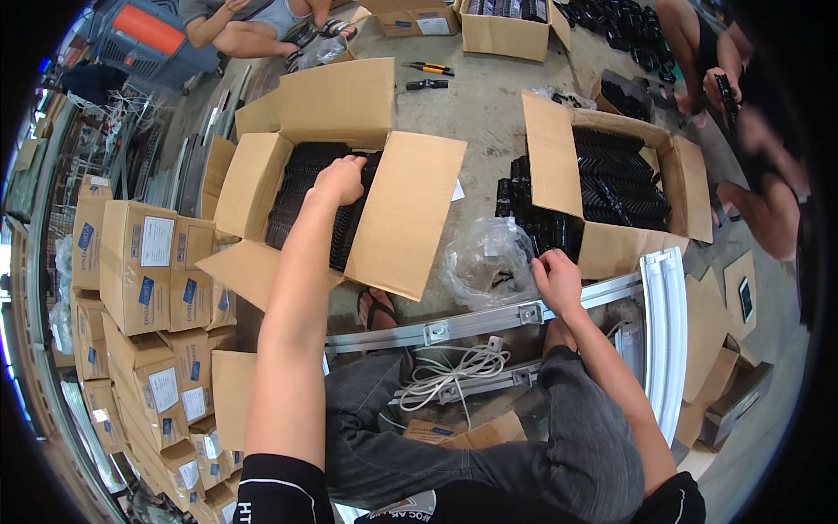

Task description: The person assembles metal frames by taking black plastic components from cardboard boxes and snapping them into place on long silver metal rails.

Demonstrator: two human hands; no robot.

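Inside the open cardboard box [410,210] on the left, black plastic parts [301,179] stand packed in tight rows. My left hand [340,181] reaches over them near the box's right side, its fingers curled down against the parts; whatever it grips is hidden. Lower on the right, my right hand [557,278] is closed at the near edge of a loose pile of black parts [550,231], and I cannot make out what is in its fingers. A clear plastic bag [489,262] lies just left of that hand.
A second open box [624,240] of black parts stands right. A metal rail [393,337] crosses before my legs, with white profiles [665,349] beside it and a coiled cable [454,371] below. Cartons [140,279] are stacked left. Other people sit at the far left and right.
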